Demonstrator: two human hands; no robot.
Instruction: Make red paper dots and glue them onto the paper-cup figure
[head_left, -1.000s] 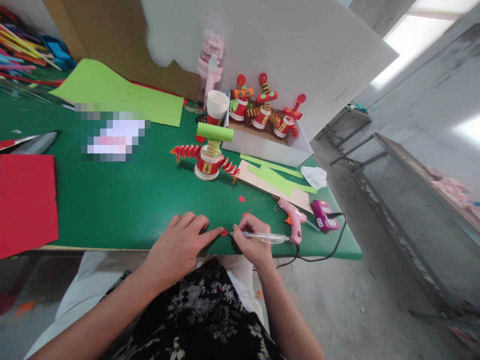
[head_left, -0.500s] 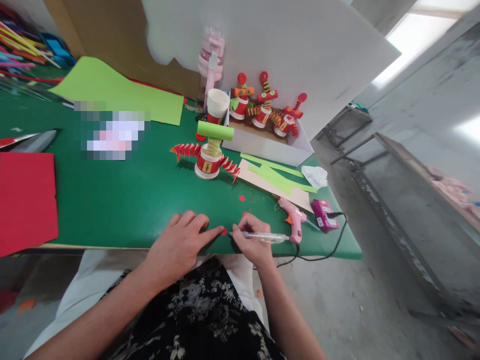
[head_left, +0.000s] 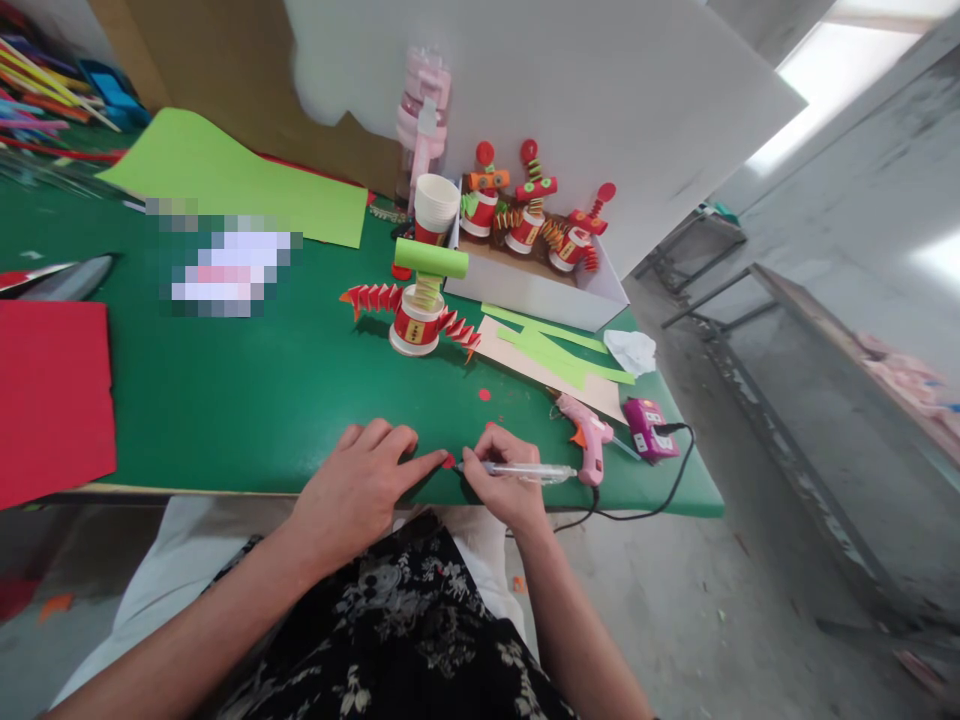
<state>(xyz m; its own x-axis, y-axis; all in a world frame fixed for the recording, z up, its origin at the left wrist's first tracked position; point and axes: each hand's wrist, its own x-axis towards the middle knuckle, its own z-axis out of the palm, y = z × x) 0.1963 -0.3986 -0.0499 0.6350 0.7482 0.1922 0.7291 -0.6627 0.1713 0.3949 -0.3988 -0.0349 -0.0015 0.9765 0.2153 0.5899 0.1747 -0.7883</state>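
We count three small red paper discs on the green desk [head_left: 225,400]: one red disc [head_left: 448,461] between our hands near the front edge, a second disc [head_left: 484,395] farther back, and a third partly hidden behind our knuckles. There is one clear-barrelled pen [head_left: 536,473], one pink glue gun [head_left: 591,440], one purple box [head_left: 649,432] and one crumpled white tissue [head_left: 630,352]. One paper-cup figure [head_left: 418,325] with a green roll on top stands on the desk, and three finished figures [head_left: 525,232] sit in a single white box [head_left: 536,300]. Our left hand [head_left: 356,480] has its index finger stretched out, the tip on the near disc, while the other fingers bend loosely. Our right hand [head_left: 506,470] has its fingers pinching the pen close to its point, which is just beside that disc; whether it touches, we cannot tell. The barrel slants right, its end near the glue gun's handle. The front edge runs just below both hands, with our forearms crossing it. Leftward, plain green surface reaches a red sheet [head_left: 56,400]; ahead, it reaches the cup figure. On the right, the glue gun and purple box take up the room before the side edge.
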